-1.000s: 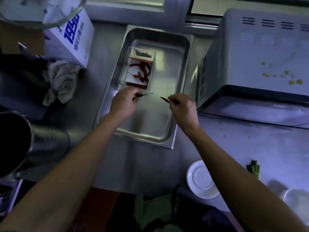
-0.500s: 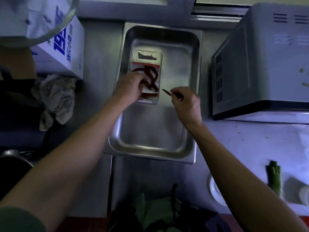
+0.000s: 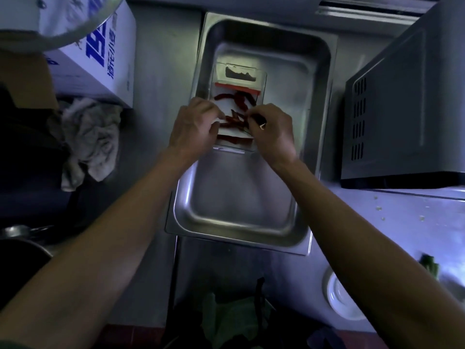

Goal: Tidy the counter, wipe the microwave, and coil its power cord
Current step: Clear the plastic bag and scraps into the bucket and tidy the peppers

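Both hands are held over the clear box (image 3: pixel 239 107) in the steel tray (image 3: pixel 312 137). A chilli (image 3: pixel 247 119) is pinched in right hand (image 3: pixel 273 133) fingers, directly above the box. Left hand (image 3: pixel 193 129) fingers curled at the box's left edge; grip cannot be told.

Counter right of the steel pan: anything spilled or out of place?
Yes. Small pale crumbs are scattered on the counter in front of the microwave. A green vegetable piece lies loose near the white dish. A crumpled rag lies left of the pan.
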Available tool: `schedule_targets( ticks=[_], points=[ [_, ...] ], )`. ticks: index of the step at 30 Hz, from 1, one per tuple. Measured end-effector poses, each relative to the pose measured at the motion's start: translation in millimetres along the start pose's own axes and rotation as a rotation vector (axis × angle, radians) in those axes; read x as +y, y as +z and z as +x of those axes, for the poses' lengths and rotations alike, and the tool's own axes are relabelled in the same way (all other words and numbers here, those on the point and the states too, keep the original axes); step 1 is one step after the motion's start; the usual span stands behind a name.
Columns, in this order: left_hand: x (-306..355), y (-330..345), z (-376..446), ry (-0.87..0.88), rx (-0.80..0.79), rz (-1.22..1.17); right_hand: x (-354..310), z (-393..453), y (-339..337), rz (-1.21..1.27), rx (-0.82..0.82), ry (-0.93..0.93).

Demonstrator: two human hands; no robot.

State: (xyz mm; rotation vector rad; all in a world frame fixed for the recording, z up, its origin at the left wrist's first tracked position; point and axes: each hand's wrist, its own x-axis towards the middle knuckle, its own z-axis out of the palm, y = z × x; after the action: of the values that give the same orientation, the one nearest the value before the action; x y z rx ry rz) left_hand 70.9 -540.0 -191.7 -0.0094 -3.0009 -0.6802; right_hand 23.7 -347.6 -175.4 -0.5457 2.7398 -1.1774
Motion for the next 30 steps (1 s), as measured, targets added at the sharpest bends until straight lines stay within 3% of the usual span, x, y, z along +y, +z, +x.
schedule_targets(
  ticks=[13,22,30],
  points=[
    [-5.3,-10.1,-41.6,-0.008,0.010,0.019,-18.5,26.0,32.7,-0.136,-0.195,-0.026],
    [13.9,-9.2,-63.7,-0.034,-0.030,-0.024,-22.3,-27.4,-3.5,-0.132,-0.034,-0.041],
    [41.4,3.2,-82.5,0.044,-0.124,-0.033,-11.5,-97.9,-18.9,-0.149,0.000,0.100]
  ],
)
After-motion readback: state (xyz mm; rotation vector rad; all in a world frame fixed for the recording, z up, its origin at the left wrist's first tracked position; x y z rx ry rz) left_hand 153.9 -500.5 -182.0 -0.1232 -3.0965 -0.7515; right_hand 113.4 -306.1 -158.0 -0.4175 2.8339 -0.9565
